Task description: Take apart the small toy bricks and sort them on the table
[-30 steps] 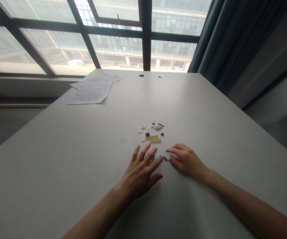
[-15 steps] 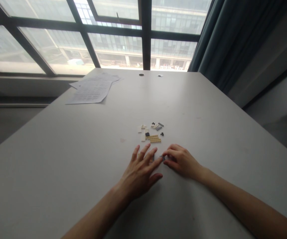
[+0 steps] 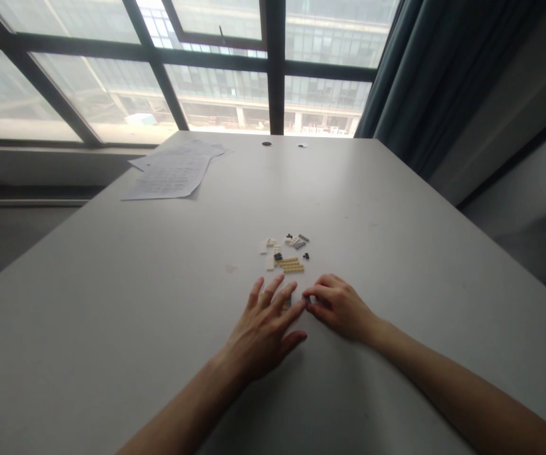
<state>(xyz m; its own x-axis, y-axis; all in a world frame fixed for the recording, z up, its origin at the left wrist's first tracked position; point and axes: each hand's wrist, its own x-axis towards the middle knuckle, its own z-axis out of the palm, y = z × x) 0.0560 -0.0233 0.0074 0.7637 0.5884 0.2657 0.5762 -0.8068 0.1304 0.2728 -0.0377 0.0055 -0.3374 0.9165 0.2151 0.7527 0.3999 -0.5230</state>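
Note:
My left hand lies low over the white table with its fingers spread. Under its fingers, partly hidden, is a small grey and orange piece. My right hand is closed in a pinch on a small grey toy brick, beside the tip of my left index finger. Just beyond the hands lie tan plates, white bricks, a dark piece, a small black piece and grey plates.
Printed sheets of paper rest at the far left of the table. Two round cable holes, one dark and one with a white cover, sit near the far edge. Windows stand behind, and a blue curtain hangs at the right.
My right hand's fingers have drawn closer together around the grey toy brick and shifted slightly left. My left hand stays nearly still. The whole view has shifted a little.

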